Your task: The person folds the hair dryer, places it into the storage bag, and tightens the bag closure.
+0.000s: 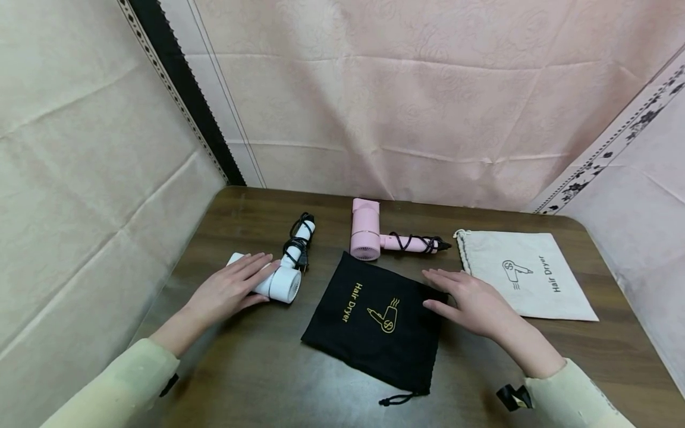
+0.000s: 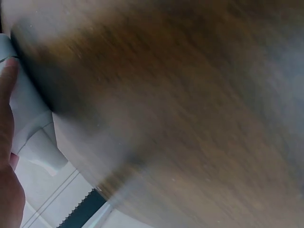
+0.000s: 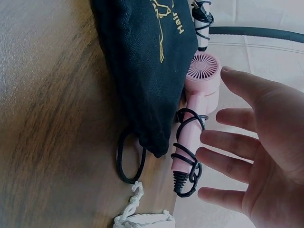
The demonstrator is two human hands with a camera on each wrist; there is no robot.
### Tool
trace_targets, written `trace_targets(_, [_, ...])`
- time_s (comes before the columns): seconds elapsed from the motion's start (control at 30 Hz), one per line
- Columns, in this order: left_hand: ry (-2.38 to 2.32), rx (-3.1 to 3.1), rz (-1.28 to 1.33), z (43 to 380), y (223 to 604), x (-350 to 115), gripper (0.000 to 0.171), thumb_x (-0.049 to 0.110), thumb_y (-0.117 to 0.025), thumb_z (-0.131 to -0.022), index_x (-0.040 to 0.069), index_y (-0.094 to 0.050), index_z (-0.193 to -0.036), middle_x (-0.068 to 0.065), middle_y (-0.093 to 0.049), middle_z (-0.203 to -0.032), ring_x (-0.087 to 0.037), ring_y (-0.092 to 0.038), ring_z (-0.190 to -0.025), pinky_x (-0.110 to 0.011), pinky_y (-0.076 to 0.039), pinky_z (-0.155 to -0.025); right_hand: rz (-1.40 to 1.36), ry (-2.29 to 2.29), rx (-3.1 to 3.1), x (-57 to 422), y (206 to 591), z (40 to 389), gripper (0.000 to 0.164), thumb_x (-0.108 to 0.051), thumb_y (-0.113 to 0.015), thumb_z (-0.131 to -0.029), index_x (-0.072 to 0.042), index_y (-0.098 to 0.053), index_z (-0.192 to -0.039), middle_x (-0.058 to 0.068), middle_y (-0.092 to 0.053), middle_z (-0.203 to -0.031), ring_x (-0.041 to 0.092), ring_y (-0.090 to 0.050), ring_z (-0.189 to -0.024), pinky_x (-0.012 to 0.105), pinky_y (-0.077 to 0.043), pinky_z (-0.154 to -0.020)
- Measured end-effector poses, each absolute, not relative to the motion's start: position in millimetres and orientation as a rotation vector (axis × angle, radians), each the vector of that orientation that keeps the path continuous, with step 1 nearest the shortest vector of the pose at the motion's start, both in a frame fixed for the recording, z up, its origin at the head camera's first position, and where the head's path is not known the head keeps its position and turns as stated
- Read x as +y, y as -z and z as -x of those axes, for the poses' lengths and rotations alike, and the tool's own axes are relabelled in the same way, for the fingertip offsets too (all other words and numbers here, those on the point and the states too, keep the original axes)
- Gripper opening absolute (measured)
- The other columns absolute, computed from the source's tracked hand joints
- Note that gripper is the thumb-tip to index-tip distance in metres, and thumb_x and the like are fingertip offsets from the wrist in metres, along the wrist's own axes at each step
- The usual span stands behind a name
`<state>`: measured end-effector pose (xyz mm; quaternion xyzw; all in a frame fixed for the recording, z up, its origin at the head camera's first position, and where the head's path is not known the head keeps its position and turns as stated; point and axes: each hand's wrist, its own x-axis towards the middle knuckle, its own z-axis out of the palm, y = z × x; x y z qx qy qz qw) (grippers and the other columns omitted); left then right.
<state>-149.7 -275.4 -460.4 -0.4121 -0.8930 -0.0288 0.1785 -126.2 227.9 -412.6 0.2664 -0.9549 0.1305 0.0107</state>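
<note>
A white hair dryer (image 1: 283,284) lies at the left of the table, a black cord wound round its handle. My left hand (image 1: 235,285) rests across its barrel, fingers extended and thumb on the near side. In the left wrist view, one finger (image 2: 6,85) lies along the white barrel (image 2: 28,104). My right hand (image 1: 473,300), fingers spread, hovers at the right edge of a black drawstring pouch (image 1: 342,339) with gold "Hair Dryer" lettering. Nothing sits in the right palm (image 3: 280,142). Beyond the pouch lies a pink hair dryer (image 1: 366,229), its cord round the handle.
A white drawstring pouch (image 1: 540,297) printed "Hair Dryer" lies flat at the right. The wooden table (image 1: 257,380) has rounded far corners. Pale cloth (image 1: 428,107) hangs behind it and at both sides.
</note>
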Motion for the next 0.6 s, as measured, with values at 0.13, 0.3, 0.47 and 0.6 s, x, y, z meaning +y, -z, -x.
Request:
trace_targets(0.13, [0.072,-2.549,1.158,148.0,460.0,-274.9,0.086,0.035,-0.081,-0.076,0.01,-0.04,-0.147,-0.014,-0.048,-0.144,-0.029,-0.045,-0.133,-0.048,-0.038,-0.108,-0.837,-0.395,-2.977,228.3,412.5,125.7,0.06,-0.05,-0.063,-0.088,-0.02,-0.054,-0.138,0.012,-0.058,-0.134,0.031,-0.057,-0.12,0.052,-0.047,-0.094])
trace_targets(0.3, [0.077,-2.541,1.155,147.5,459.8,-274.5,0.084,0.032,-0.082,-0.075,0.009,-0.042,-0.146,-0.014,-0.051,-0.141,-0.03,-0.048,-0.13,-0.049,-0.039,-0.106,-0.845,-0.395,-2.965,229.2,410.9,126.1,0.059,-0.05,-0.064,-0.088,-0.02,-0.054,-0.138,0.012,-0.059,-0.133,0.03,-0.057,-0.119,0.052,-0.047,-0.094])
trace_targets(0.47, [0.066,-2.529,1.142,144.7,457.4,-271.1,0.083,0.035,-0.08,-0.076,0.009,-0.042,-0.146,-0.014,-0.053,-0.138,-0.03,-0.051,-0.126,-0.048,-0.041,-0.105,-0.852,-0.403,-2.966,229.2,409.3,127.1,0.059,-0.049,-0.064,-0.088,-0.02,-0.054,-0.138,0.012,-0.059,-0.133,0.03,-0.058,-0.119,0.051,-0.048,-0.094])
trace_targets(0.6, [0.047,-2.52,1.123,141.6,452.3,-263.4,0.083,0.037,-0.079,-0.077,0.011,-0.041,-0.147,-0.013,-0.054,-0.137,-0.03,-0.052,-0.124,-0.047,-0.042,-0.104,-0.851,-0.407,-2.972,228.6,407.9,127.1,0.059,-0.05,-0.063,-0.088,-0.02,-0.054,-0.138,0.011,-0.058,-0.134,0.03,-0.057,-0.12,0.051,-0.047,-0.095])
